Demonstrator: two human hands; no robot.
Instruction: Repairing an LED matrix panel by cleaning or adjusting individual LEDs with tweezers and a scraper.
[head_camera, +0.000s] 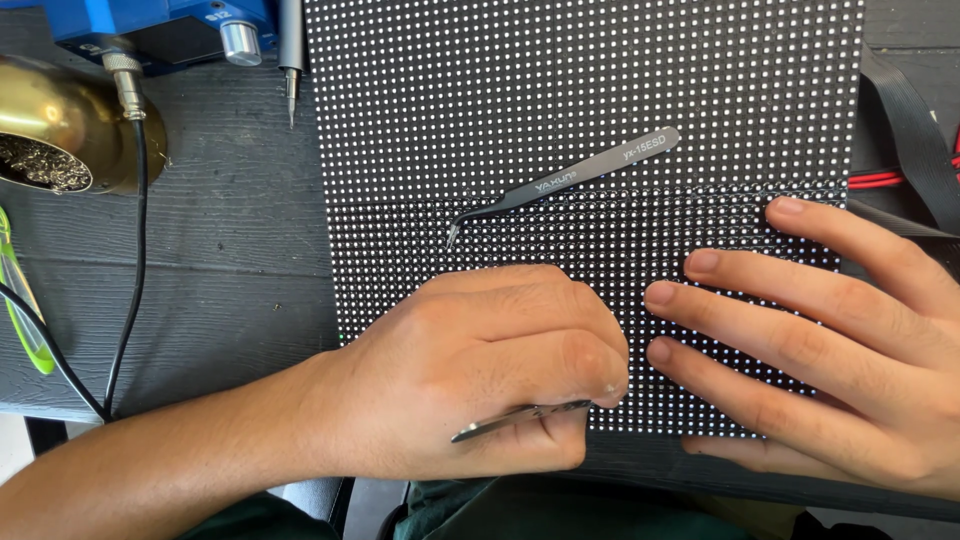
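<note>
Around the work I see a brass tip-cleaner bowl (60, 125) w/ wire wool top left, a black cable (130, 270) running down the dark table (230, 250), and a soldering iron tip (291, 85) just beside the panel's edge. Curved black tweezers (560, 183) lie loose on the LED matrix panel (580, 90), a black board w/ a dense dot grid. My left hand (490, 370) is curled round silver tweezers (520, 417), pinched btwn thumb and fingers at the panel's near edge. My right hand (830, 340) lies flat, fingers spread on the panel.
</note>
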